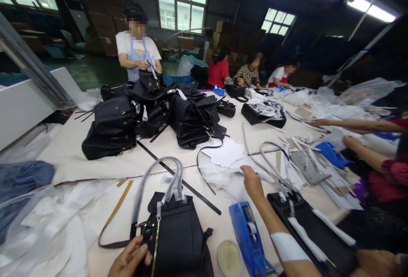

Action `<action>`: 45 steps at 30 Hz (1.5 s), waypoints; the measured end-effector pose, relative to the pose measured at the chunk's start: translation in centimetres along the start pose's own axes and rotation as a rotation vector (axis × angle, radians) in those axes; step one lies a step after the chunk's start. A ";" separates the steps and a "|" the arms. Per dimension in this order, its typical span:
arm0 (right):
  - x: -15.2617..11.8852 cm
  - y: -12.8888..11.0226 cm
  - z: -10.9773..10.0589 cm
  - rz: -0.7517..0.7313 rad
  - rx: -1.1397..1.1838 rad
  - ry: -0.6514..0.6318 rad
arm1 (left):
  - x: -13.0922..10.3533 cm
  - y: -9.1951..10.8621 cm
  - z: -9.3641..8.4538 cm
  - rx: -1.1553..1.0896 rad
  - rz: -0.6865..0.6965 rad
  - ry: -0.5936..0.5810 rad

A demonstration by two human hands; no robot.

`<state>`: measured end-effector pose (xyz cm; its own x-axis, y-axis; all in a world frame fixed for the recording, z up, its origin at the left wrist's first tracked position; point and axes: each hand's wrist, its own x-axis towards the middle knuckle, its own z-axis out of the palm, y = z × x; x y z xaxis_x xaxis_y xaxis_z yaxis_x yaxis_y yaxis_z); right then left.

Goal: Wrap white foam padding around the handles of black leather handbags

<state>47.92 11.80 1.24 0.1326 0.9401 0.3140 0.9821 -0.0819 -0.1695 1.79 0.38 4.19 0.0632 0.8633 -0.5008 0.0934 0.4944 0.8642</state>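
A black backpack (178,230) lies in front of me, with a gold zip and handles wrapped in clear film. My left hand (132,256) is at its left side, fingers closed around a small black strap end (146,231) by the buckle. My right hand (253,183) reaches forward, its fingertips pinching the edge of the white paper sheets (225,153). Beneath that forearm stand a blue tape dispenser (247,234) and a round tub (230,258) with a yellowish top.
Black bags (114,115) are heaped across the table. Another black bag (306,226) with white-wrapped straps lies at right, beside a co-worker's hand (378,262). White wrapping material (47,234) covers the left side. Several people work around the table.
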 end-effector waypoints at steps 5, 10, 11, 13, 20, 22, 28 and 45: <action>0.4 0.9 -2.1 -0.003 -0.011 0.057 | -0.9 1.1 -0.1 -0.066 -0.014 -0.005; -0.6 -1.2 -6.0 0.024 -0.015 0.333 | -1.5 1.2 -0.3 -0.087 0.082 -0.026; -0.9 -2.4 -6.6 0.001 0.016 0.345 | -1.7 1.3 -0.3 -0.105 0.102 -0.024; -1.6 -5.6 -7.2 -0.081 0.134 0.308 | -1.9 1.6 -0.3 -0.129 0.140 -0.029; -6.1 -21.4 -5.3 -0.218 0.851 -0.359 | -2.5 2.1 -0.5 -0.144 0.249 -0.044; -7.3 -25.0 -4.3 -0.190 0.976 -0.503 | -2.7 2.2 -0.7 -0.133 0.285 -0.030; -8.0 -29.1 -2.7 -0.263 1.055 -0.672 | -2.1 2.7 -1.2 0.182 0.528 0.148; -10.5 -30.9 0.7 0.063 1.391 -0.804 | 1.7 1.9 -3.3 0.037 0.400 0.185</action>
<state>16.11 4.69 2.55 -0.3758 0.9052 -0.1983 0.0406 -0.1977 -0.9794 -1.21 3.15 5.18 -0.0769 0.9913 -0.1069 0.1333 0.1165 0.9842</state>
